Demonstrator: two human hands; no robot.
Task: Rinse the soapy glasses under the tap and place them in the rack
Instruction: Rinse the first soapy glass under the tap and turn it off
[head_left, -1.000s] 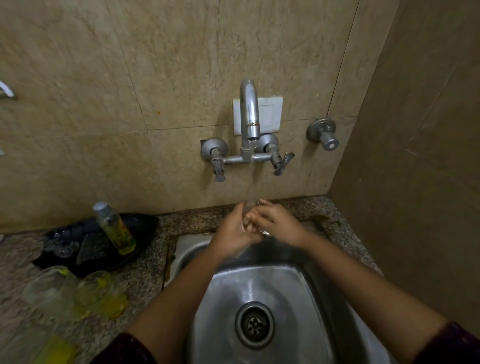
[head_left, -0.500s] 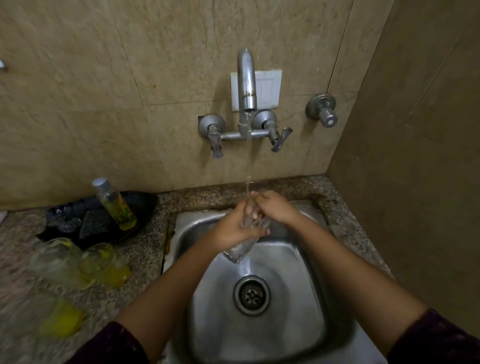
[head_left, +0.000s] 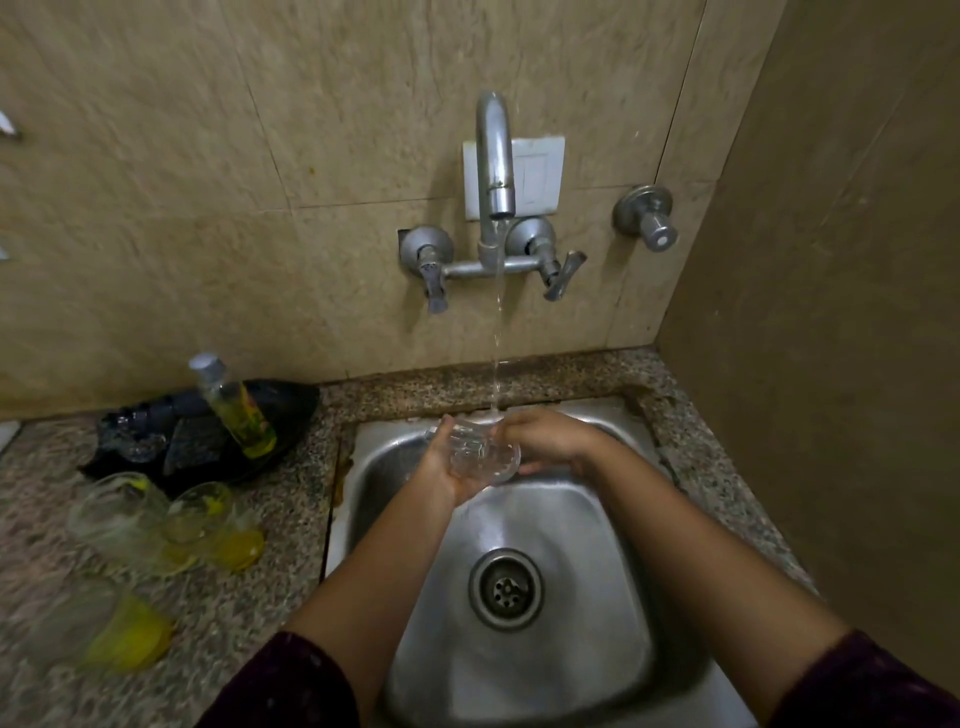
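Observation:
A clear glass (head_left: 480, 454) lies tilted over the back of the steel sink (head_left: 613, 597), under a thin stream of water from the wall tap (head_left: 494, 156). My left hand (head_left: 447, 467) cups the glass from below and the left. My right hand (head_left: 545, 439) holds it from the right, fingers at its rim. Three more glasses with yellow soap in them lie on the counter at the left: one (head_left: 117, 514), a second (head_left: 215, 522), and a third (head_left: 98, 626) nearer me.
A black tray (head_left: 291, 410) sits on the granite counter (head_left: 270, 571) against the wall, with a bottle of yellow liquid (head_left: 234, 405) leaning in it. The drain (head_left: 506, 590) lies mid-sink. A side wall (head_left: 831, 312) closes the right. A separate valve knob (head_left: 649, 221) juts out.
The glass has turned in my hands, its base now facing me, and both hands stay under the running water. The view shifted slightly.

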